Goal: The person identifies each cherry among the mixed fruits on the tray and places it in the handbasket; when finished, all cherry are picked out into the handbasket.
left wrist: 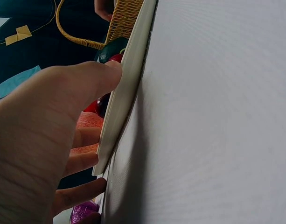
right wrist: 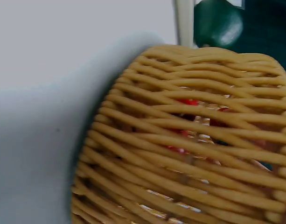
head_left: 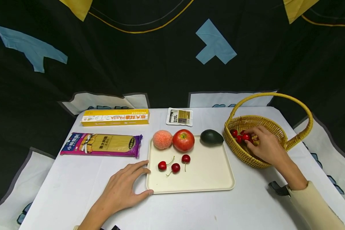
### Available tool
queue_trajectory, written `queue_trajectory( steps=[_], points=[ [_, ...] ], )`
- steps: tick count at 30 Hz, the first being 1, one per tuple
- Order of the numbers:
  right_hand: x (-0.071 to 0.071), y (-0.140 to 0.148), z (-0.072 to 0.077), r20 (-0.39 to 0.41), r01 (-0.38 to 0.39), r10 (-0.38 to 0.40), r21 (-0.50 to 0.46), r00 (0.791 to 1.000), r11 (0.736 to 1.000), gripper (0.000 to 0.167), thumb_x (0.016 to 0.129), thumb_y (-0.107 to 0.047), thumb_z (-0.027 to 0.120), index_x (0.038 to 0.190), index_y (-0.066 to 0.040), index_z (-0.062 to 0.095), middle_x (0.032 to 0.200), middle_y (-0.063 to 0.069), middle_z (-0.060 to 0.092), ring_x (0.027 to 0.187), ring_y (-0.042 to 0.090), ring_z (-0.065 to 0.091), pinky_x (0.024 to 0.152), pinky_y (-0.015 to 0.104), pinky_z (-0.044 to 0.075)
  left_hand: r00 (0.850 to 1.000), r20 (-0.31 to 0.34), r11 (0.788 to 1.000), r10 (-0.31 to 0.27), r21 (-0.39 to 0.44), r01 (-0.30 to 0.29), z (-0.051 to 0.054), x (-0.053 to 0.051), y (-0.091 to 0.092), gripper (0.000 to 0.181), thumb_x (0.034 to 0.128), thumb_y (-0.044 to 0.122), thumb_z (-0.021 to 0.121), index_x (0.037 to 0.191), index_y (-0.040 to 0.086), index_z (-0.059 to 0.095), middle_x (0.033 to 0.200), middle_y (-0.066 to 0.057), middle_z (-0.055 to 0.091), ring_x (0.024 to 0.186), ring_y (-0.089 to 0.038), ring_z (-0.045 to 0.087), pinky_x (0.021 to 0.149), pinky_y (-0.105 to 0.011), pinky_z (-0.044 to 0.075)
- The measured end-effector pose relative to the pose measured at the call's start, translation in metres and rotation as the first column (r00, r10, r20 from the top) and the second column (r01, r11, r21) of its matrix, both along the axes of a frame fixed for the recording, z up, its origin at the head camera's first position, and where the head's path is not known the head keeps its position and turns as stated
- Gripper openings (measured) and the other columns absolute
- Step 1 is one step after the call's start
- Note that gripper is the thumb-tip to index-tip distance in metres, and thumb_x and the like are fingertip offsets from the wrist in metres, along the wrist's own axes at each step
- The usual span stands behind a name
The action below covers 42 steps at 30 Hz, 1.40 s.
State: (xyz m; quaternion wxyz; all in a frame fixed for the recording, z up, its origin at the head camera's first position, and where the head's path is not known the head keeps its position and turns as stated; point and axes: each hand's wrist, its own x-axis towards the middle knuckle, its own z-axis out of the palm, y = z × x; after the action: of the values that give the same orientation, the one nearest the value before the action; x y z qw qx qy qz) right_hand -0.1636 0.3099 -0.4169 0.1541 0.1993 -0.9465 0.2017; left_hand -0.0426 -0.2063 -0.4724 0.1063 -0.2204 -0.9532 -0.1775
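My left hand (head_left: 122, 188) rests at the cream tray's (head_left: 204, 183) near left corner. In the left wrist view its thumb (left wrist: 103, 77) and fingertips touch the tray's rim. Three cherries with stems, one of them the leftmost cherry (head_left: 162, 165), lie on the tray, below a pinkish round fruit (head_left: 162, 139), a red apple (head_left: 183, 140) and a dark green avocado (head_left: 211, 137). My right hand (head_left: 264, 143) reaches inside the wicker basket (head_left: 247, 156), thumb and fingertips about a cherry (head_left: 245, 137) among several others. The weave hides most of this in the right wrist view.
Left of the tray lie a purple pasta packet (head_left: 109, 145) and, farther back, a yellow pasta box (head_left: 115, 117). A small white sachet (head_left: 179, 117) is behind the tray. The basket's tall handle (head_left: 309, 118) arches above its right side. A black curtain (head_left: 161, 64) hangs behind the table.
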Motion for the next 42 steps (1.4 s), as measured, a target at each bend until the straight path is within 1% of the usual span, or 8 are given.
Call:
queue_trajectory(
  steps=[5, 8, 15, 19, 25, 29, 36, 42],
  points=[
    [-0.002, 0.003, -0.008, 0.091, 0.005, -0.007, 0.018, 0.996, 1.000, 0.038, 0.086, -0.004, 0.086, 0.121, 0.000, 0.071, 0.110, 0.020, 0.063, 0.087, 0.031, 0.064, 0.068, 0.045, 0.058, 1.000, -0.003, 1.000, 0.000, 0.003, 0.000, -0.001, 0.000, -0.001, 0.061, 0.0793, 0.067, 0.086, 0.127, 0.031, 0.073, 0.158, 0.008, 0.057, 0.134, -0.021, 0.063, 0.096, -0.049, 0.059],
    [-0.004, 0.004, -0.012, 0.100, 0.004, -0.006, 0.022, 0.995, 1.000, 0.037, 0.085, -0.004, 0.085, 0.119, 0.001, 0.071, 0.105, 0.018, 0.062, 0.084, 0.027, 0.061, 0.064, 0.038, 0.055, 1.000, -0.005, 1.000, -0.003, 0.006, 0.003, -0.002, 0.000, -0.001, 0.061, 0.0794, 0.067, 0.086, 0.127, 0.031, 0.072, 0.158, 0.008, 0.057, 0.134, -0.021, 0.063, 0.096, -0.049, 0.059],
    [-0.008, 0.007, -0.011, 0.164, 0.032, -0.039, 0.048, 0.986, 0.998, 0.037, 0.089, -0.008, 0.084, 0.122, -0.001, 0.070, 0.111, 0.022, 0.063, 0.089, 0.033, 0.065, 0.071, 0.050, 0.059, 1.000, -0.019, 1.000, -0.010, 0.003, 0.011, -0.003, 0.000, -0.001, 0.060, 0.0801, 0.068, 0.085, 0.127, 0.031, 0.072, 0.158, 0.009, 0.057, 0.133, -0.020, 0.063, 0.097, -0.048, 0.059],
    [-0.012, 0.008, -0.012, 0.197, 0.028, -0.041, 0.068, 0.979, 0.997, 0.034, 0.089, -0.009, 0.083, 0.120, -0.002, 0.070, 0.106, 0.019, 0.064, 0.086, 0.030, 0.064, 0.069, 0.045, 0.056, 1.000, -0.012, 1.000, -0.007, 0.002, 0.007, -0.002, 0.000, -0.001, 0.060, 0.0802, 0.068, 0.085, 0.127, 0.031, 0.072, 0.158, 0.010, 0.056, 0.134, -0.020, 0.062, 0.097, -0.048, 0.059],
    [-0.017, 0.010, -0.017, 0.162, -0.012, -0.001, 0.079, 0.987, 0.997, 0.031, 0.085, -0.006, 0.084, 0.114, -0.003, 0.071, 0.094, 0.011, 0.062, 0.079, 0.023, 0.059, 0.064, 0.037, 0.050, 1.000, -0.005, 1.000, 0.000, -0.004, 0.000, -0.002, 0.001, -0.001, 0.061, 0.0796, 0.068, 0.085, 0.126, 0.031, 0.072, 0.158, 0.010, 0.056, 0.134, -0.020, 0.062, 0.098, -0.048, 0.059],
    [-0.019, 0.010, -0.017, 0.149, -0.028, 0.016, 0.080, 0.989, 0.996, 0.032, 0.085, -0.004, 0.085, 0.113, -0.002, 0.071, 0.092, 0.011, 0.063, 0.078, 0.022, 0.058, 0.064, 0.038, 0.050, 1.000, -0.010, 1.000, -0.002, -0.005, 0.002, -0.001, 0.001, -0.001, 0.061, 0.0796, 0.068, 0.086, 0.126, 0.031, 0.073, 0.158, 0.009, 0.057, 0.134, -0.020, 0.063, 0.097, -0.048, 0.059],
    [-0.016, 0.005, -0.008, 0.195, 0.018, -0.038, 0.101, 0.980, 0.995, 0.035, 0.092, -0.013, 0.083, 0.123, -0.002, 0.070, 0.110, 0.021, 0.068, 0.092, 0.034, 0.068, 0.075, 0.053, 0.059, 1.000, -0.016, 1.000, -0.005, -0.002, 0.005, -0.001, -0.001, 0.000, 0.060, 0.0791, 0.067, 0.086, 0.125, 0.031, 0.073, 0.157, 0.009, 0.057, 0.133, -0.020, 0.063, 0.097, -0.047, 0.059],
    [-0.011, -0.007, 0.003, 0.093, 0.032, -0.037, 0.059, 0.995, 0.998, 0.034, 0.094, -0.012, 0.081, 0.125, -0.003, 0.070, 0.123, 0.022, 0.068, 0.099, 0.039, 0.072, 0.079, 0.060, 0.061, 1.000, -0.020, 1.000, -0.005, -0.002, 0.005, -0.001, 0.000, 0.000, 0.060, 0.0786, 0.067, 0.087, 0.125, 0.031, 0.073, 0.157, 0.009, 0.057, 0.133, -0.020, 0.063, 0.096, -0.047, 0.059]
  ],
)
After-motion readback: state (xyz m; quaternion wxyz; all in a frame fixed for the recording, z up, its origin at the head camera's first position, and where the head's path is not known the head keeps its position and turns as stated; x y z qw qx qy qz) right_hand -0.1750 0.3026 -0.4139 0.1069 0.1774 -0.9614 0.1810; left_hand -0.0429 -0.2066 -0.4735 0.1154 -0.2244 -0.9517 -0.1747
